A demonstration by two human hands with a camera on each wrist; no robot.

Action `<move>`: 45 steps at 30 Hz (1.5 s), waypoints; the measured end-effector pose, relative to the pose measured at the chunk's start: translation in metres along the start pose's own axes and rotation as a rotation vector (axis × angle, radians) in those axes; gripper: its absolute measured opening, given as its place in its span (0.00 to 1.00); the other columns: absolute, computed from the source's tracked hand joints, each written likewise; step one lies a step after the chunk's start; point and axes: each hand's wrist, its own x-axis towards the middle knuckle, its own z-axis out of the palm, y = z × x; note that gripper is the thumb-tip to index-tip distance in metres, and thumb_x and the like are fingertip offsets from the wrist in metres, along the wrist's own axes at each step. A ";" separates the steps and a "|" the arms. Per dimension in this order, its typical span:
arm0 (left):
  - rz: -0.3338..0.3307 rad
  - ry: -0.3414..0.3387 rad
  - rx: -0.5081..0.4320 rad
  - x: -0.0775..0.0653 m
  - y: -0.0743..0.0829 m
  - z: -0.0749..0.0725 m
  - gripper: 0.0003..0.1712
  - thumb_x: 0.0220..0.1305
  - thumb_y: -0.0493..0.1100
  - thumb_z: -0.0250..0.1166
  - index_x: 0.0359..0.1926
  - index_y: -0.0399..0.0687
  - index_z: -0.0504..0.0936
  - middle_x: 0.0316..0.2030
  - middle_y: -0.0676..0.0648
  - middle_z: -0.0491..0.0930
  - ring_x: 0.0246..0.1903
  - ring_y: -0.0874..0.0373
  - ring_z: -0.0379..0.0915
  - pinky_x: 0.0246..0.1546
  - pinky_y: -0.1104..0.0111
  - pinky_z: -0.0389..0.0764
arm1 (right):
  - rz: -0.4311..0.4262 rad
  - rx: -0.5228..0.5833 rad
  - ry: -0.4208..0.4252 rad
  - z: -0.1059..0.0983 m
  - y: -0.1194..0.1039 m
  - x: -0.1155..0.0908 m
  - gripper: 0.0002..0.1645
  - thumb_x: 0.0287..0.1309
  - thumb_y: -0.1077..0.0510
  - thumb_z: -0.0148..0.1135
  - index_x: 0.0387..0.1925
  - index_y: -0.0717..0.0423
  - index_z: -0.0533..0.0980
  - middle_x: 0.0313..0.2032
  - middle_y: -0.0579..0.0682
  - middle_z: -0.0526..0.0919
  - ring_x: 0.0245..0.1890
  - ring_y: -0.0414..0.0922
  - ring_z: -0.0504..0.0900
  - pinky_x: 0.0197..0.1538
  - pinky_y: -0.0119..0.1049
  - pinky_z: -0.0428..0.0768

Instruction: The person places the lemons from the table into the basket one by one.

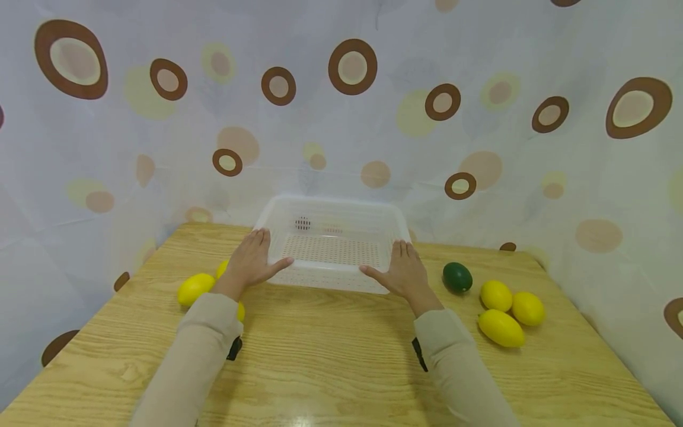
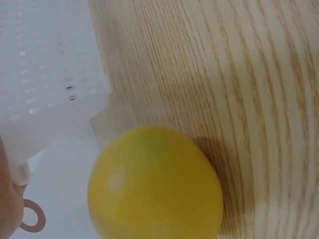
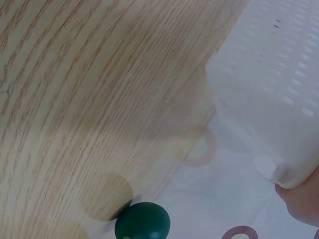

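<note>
A white, perforated plastic basket [image 1: 331, 279] is at the far side of the wooden table, its open top towards me. My left hand [image 1: 248, 261] grips its left front corner, the thumb along the front rim and the fingers over the side. The right front corner is held in the same way by my right hand [image 1: 404, 273]. Inside the basket I see only its holed floor. In the left wrist view a lemon [image 2: 157, 184] sits close beside the basket wall [image 2: 45, 64]. The right wrist view shows some fingers of the right hand [image 3: 301, 201] at the basket's rim.
Several lemons [image 1: 194, 289] lie by my left forearm, partly hidden by it. Right of the basket are a dark green oval fruit [image 1: 457, 277] and three lemons [image 1: 500, 328]. A patterned cloth [image 1: 341, 130] hangs behind the table [image 1: 320, 356].
</note>
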 end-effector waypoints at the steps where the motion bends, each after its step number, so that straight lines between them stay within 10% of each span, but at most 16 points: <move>1: -0.001 -0.002 0.000 0.000 0.000 0.000 0.51 0.63 0.64 0.50 0.66 0.21 0.51 0.67 0.27 0.53 0.68 0.36 0.48 0.71 0.53 0.48 | 0.000 0.002 0.001 0.000 0.000 0.000 0.65 0.52 0.23 0.45 0.68 0.73 0.43 0.69 0.70 0.46 0.71 0.64 0.44 0.72 0.52 0.48; 45: -0.006 -0.008 -0.012 0.003 0.012 0.005 0.52 0.63 0.66 0.49 0.66 0.23 0.50 0.68 0.29 0.52 0.69 0.37 0.46 0.71 0.53 0.47 | 0.005 -0.008 0.004 -0.002 0.013 -0.003 0.65 0.52 0.23 0.45 0.68 0.73 0.45 0.69 0.70 0.46 0.70 0.64 0.45 0.72 0.53 0.49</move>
